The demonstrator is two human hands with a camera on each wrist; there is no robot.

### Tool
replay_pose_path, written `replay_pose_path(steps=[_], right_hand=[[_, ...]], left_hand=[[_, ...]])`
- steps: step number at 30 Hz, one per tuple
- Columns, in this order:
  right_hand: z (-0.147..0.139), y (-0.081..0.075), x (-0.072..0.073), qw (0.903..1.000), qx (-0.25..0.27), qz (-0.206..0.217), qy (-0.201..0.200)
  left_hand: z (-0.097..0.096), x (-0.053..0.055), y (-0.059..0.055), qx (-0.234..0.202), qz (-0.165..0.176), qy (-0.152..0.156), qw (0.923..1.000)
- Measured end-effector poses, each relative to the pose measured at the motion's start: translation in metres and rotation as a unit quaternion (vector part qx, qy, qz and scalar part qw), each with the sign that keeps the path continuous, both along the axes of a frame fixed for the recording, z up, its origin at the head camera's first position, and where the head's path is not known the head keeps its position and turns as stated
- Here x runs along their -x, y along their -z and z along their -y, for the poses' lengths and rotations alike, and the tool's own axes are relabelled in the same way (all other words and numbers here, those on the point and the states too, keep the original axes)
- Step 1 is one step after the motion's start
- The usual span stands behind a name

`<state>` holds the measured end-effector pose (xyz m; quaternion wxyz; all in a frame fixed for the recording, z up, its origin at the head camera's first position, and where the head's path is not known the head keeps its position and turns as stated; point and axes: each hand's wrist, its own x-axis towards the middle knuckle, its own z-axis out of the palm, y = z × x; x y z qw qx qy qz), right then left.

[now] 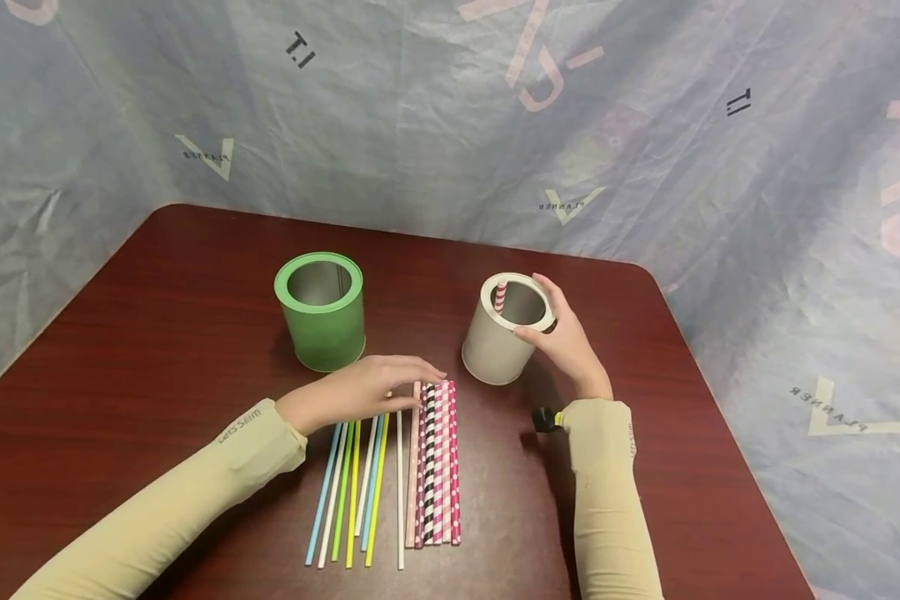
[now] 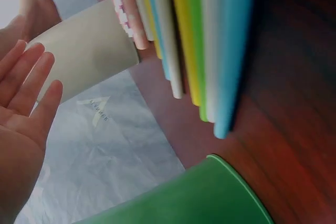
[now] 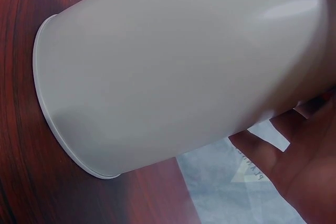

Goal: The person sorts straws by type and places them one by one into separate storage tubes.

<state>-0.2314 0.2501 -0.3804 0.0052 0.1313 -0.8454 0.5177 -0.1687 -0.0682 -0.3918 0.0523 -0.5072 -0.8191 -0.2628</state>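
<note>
My left hand (image 1: 375, 387) reaches over the top ends of a row of patterned paper straws (image 1: 437, 475). Its fingers look straight in the left wrist view, with nothing held. Below and beside that hand lie thin plain straws (image 1: 356, 492) in blue, white, green and yellow. At the right, my right hand (image 1: 570, 333) grips a white can (image 1: 495, 350) near its rim, thumb on the near side and fingers round the far side. The can stands upright with a pink-and-white striped straw (image 1: 500, 297) leaning inside. A green can (image 1: 326, 333) stands open-topped beyond the left hand.
The dark red wooden table (image 1: 195, 275) has rounded back corners. Grey printed cloth (image 1: 420, 125) hangs behind it and along the right side. A small black device (image 1: 546, 419) sits at the right sleeve's cuff.
</note>
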Motion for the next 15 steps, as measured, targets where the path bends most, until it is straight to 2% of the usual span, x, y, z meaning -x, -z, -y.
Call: replay_pose_path(steps=[3,8,11,15], right_hand=[[0.001,0.0,0.002,1.0,-0.001,-0.001,-0.002],[0.003,0.0,0.003,1.0,0.0,-0.007,-0.006],[0.002,0.0,0.001,0.9999,0.007,-0.009,-0.006],[0.0,0.0,0.0,0.9998,0.016,-0.008,-0.004]], left_hand=[[0.001,-0.001,0.005,0.008,-0.032,0.008,0.9994],[0.0,-0.004,0.011,0.013,-0.119,0.037,0.9921],[-0.001,-0.005,0.014,0.03,-0.177,0.051,0.9824],[-0.005,-0.007,0.017,0.071,-0.248,0.071,0.9636]])
